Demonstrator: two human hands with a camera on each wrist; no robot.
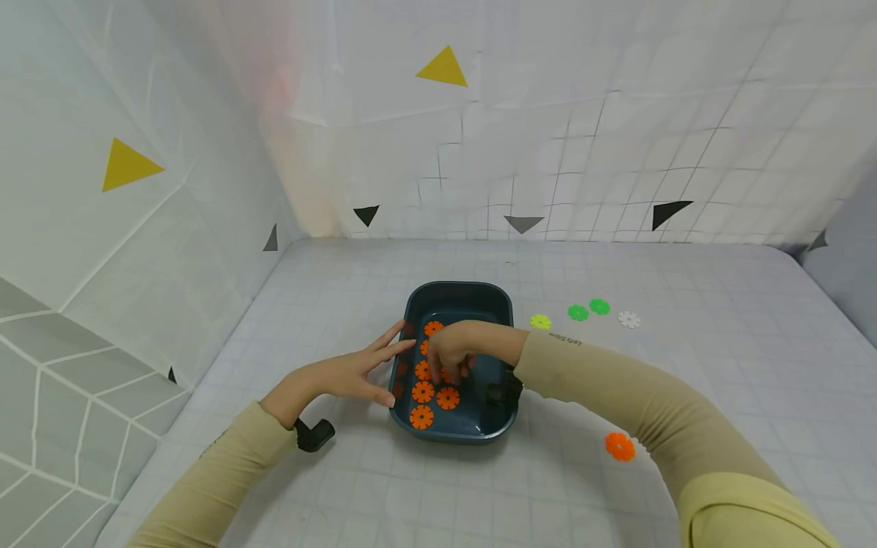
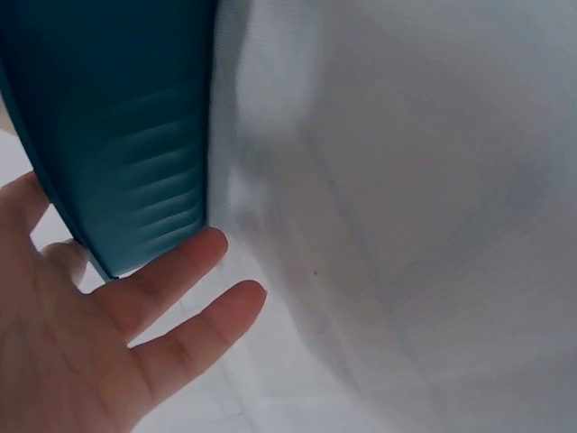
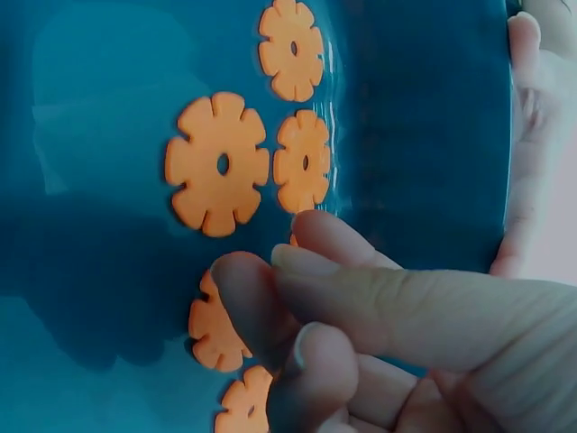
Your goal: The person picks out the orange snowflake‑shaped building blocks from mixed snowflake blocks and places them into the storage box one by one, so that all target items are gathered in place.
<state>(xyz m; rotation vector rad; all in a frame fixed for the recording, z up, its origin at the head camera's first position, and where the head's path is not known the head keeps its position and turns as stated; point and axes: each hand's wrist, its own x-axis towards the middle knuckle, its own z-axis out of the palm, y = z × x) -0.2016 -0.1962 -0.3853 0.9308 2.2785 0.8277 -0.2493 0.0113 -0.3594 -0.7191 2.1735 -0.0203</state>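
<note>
My left hand (image 1: 346, 374) has its fingers spread against the left rim of a dark blue-green tray (image 1: 460, 286). In the left wrist view, the fingers (image 2: 171, 280) lie beside the tray's outer wall (image 2: 135, 153). My right hand (image 1: 452, 346) reaches down inside the tray, fingers bent and fingertips together. The right wrist view shows that hand (image 3: 361, 325) just over an orange notched disc (image 3: 215, 334), partly covering it; nothing shows between the fingertips. Several more orange notched discs (image 1: 422, 392) lie flat along the tray's left side, including one (image 3: 216, 164) beside the hand.
Right of the tray lie a yellow disc (image 1: 540, 322), two green discs (image 1: 578, 313) and a white disc (image 1: 629, 320). One orange disc (image 1: 620, 447) is near the right forearm. A pale grid-patterned cloth (image 1: 342, 487) covers the table, with a white wall sheet (image 1: 582, 114) behind.
</note>
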